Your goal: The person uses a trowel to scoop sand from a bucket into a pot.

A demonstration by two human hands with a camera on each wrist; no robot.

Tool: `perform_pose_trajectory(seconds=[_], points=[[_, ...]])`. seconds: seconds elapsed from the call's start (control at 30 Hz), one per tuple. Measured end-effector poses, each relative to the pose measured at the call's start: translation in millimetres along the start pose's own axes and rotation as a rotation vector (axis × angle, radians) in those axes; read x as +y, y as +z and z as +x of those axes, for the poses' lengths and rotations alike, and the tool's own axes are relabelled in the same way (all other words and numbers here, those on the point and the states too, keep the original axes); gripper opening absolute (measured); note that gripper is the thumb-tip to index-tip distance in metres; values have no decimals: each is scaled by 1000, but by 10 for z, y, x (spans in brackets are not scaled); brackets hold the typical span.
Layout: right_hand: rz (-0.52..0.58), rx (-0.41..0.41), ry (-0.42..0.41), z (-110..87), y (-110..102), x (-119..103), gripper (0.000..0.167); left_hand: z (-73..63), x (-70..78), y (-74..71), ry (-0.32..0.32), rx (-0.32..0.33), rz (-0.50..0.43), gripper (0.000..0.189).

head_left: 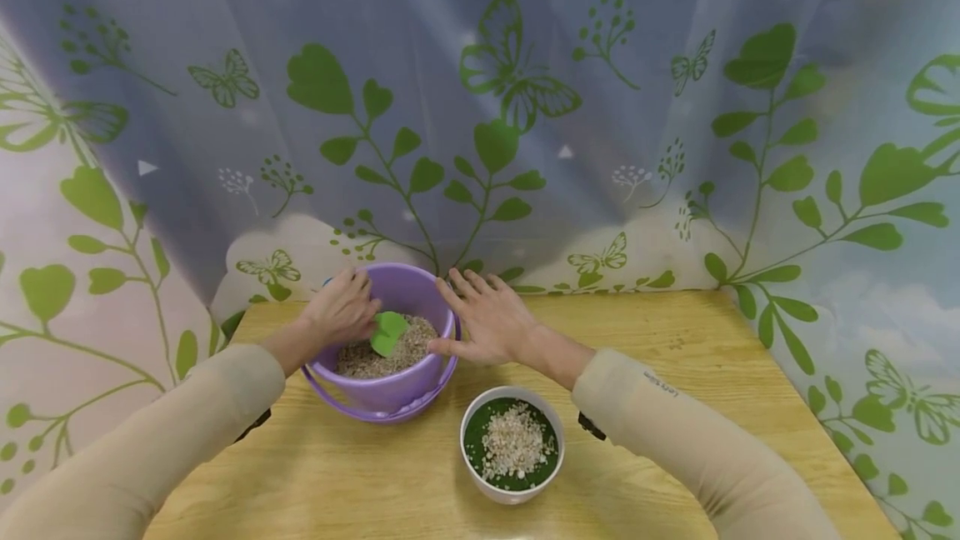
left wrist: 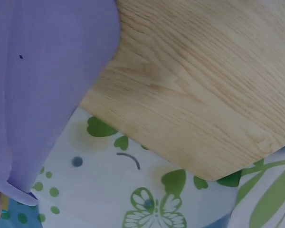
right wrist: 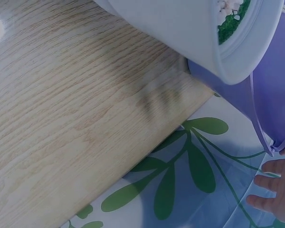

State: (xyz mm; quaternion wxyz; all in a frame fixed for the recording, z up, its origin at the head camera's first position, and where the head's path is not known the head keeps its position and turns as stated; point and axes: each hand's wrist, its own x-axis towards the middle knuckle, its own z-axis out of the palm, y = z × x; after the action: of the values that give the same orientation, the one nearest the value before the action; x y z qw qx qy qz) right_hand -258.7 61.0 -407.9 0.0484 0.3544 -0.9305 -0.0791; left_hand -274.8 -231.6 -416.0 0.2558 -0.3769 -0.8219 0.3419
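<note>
Left hand [head_left: 339, 307] grips the green scoop [head_left: 388, 333] in the purple bucket [head_left: 390, 394], left of the bowl [head_left: 512, 497]; right hand [head_left: 491, 322], fingers apart, lies at the right rim; hard digging could tip it, spilling grains [head_left: 411, 350].

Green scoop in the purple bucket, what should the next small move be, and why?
Probably push the green scoop into the grainy material: the left hand appears to hold it, its visible face looks bare, and the right hand, fingers spread at the right side of the purple bucket, could steady it.
</note>
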Motion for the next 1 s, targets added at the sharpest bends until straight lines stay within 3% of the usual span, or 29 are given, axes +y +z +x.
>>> perform_pose_trajectory(seconds=[0.17, 0.27, 0.4, 0.63, 1.0], points=[[9, 8, -6, -1, 14, 0, 121, -10, 33, 37, -12, -32, -63, 52], [8, 15, -5, -1, 21, 3, 118, -14, 40, 46, -24, -57, -86, 49], [5, 16, -5, 0, 29, 8, 115, -4, 50, 32, -30, -106, -121, 47], [26, 12, 0, -8, 31, 7, 129, 27, 86, -6, -10, -202, -206, 47], [27, 2, -1, -4, 39, 8, 120, 27, 94, 4, -18, -217, -260, 45]])
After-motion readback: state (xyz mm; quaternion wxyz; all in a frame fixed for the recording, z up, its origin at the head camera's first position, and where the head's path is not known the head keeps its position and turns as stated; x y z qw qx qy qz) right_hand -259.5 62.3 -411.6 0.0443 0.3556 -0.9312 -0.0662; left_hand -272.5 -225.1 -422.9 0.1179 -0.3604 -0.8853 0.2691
